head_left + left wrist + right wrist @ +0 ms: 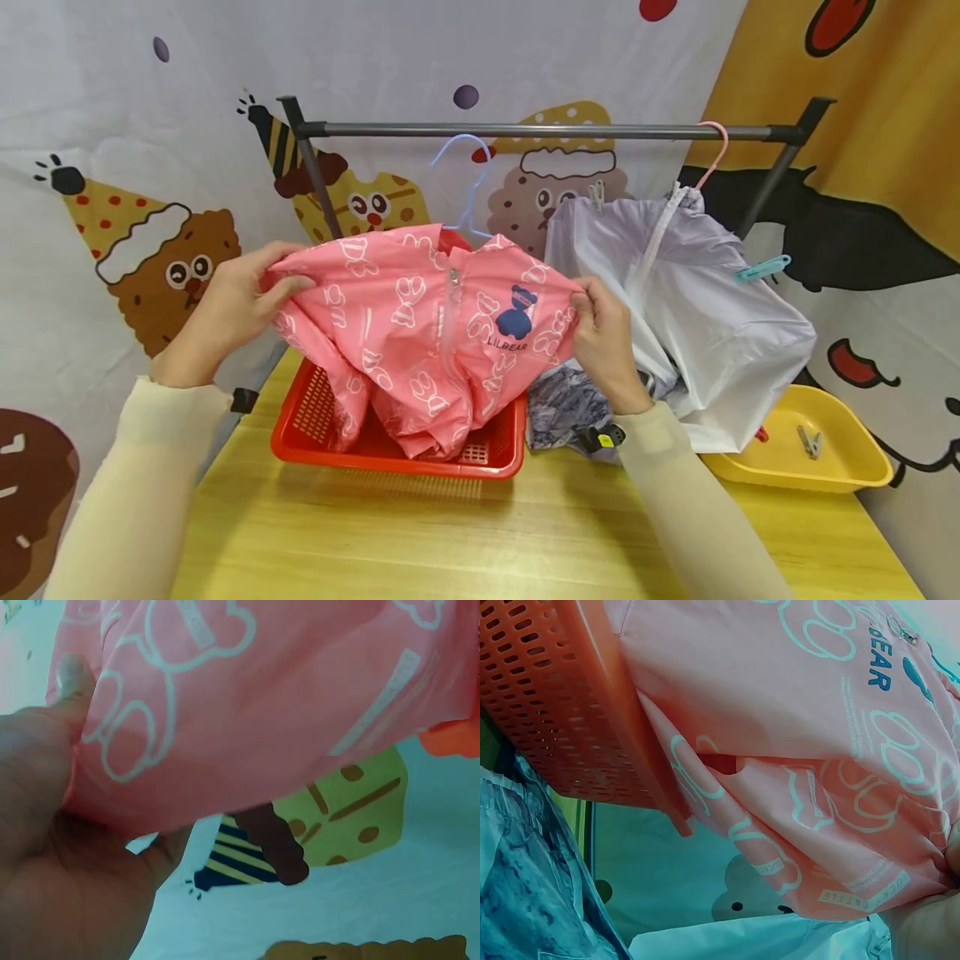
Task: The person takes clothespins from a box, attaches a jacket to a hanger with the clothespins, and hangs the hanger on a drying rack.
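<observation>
A pink zip jacket (405,317) with white bear outlines and a navy bear print is stretched between both hands, its lower part hanging into a red basket (397,468). The left hand (240,300) pinches its left side between thumb and fingers; the left wrist view shows this hand (82,847) gripping the pink cloth (247,712). The right hand (603,337) pinches the opposite shoulder, and its fingers (930,915) show at the right wrist view's edge. Above the collar a blue hanger (471,196) stands upright; its lower part is hidden by the jacket.
A dark rack bar (525,131) crosses behind. On its right side a pink hanger (722,154) carries a white-grey garment (712,325) with a teal clip (763,267). Beneath are grey patterned cloth (562,404) and a yellow tray (847,442) with a clip (810,442), on a wooden table (450,542).
</observation>
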A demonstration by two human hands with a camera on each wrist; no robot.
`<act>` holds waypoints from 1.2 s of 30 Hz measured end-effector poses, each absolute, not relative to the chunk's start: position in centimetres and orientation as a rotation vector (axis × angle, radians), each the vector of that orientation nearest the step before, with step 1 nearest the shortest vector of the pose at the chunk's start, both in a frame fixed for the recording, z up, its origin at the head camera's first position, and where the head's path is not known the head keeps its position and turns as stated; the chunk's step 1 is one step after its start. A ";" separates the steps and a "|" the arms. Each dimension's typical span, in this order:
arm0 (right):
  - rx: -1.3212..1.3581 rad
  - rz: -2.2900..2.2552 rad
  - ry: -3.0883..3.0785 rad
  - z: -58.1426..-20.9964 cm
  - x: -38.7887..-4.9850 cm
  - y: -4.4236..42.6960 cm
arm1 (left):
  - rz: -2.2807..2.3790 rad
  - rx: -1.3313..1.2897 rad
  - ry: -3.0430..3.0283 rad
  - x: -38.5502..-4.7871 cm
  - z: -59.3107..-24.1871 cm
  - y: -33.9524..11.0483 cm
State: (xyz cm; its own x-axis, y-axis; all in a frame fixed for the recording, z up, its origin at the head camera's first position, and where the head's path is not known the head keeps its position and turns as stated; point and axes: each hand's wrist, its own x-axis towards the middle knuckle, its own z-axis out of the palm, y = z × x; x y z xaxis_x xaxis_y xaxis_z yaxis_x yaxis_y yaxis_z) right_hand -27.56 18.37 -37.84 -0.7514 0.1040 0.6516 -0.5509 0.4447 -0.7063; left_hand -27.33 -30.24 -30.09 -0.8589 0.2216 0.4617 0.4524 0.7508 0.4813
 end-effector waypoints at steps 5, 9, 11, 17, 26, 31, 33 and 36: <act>0.394 1.321 -2.054 -38.0 -27.5 18.3 | -0.761 -0.657 -2.514 -27.1 -29.9 -28.9; 0.414 1.321 -2.042 -38.1 -27.4 18.2 | -0.665 -0.741 -2.499 -27.1 -29.4 -28.2; 0.412 1.325 -2.043 -38.3 -27.5 18.3 | -0.631 -0.764 -2.515 -27.0 -29.1 -28.0; 0.420 1.363 -2.060 -38.4 -27.6 18.4 | -0.586 -0.800 -2.581 -26.7 -28.5 -27.3; 0.460 1.416 -2.127 -37.5 -27.3 19.0 | -0.551 -0.790 -2.497 -26.7 -28.5 -26.7; 0.478 1.436 -2.136 -37.6 -27.0 19.2 | -0.543 -0.763 -2.450 -26.3 -28.8 -26.7; 0.477 1.448 -2.116 -37.8 -26.8 19.2 | -0.525 -0.746 -2.435 -26.2 -29.0 -26.7; 0.494 1.422 -2.063 -38.1 -26.8 19.5 | -0.505 -0.721 -2.427 -26.0 -29.2 -26.4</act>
State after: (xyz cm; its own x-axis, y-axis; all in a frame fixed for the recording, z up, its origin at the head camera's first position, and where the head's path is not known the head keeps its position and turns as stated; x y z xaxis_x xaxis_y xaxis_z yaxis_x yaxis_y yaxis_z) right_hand -26.77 19.54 -38.13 -0.7637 0.0228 0.6452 -0.5950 0.3631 -0.7171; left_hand -25.97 -26.41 -29.17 -0.7034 0.3811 0.6000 0.5887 0.7854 0.1914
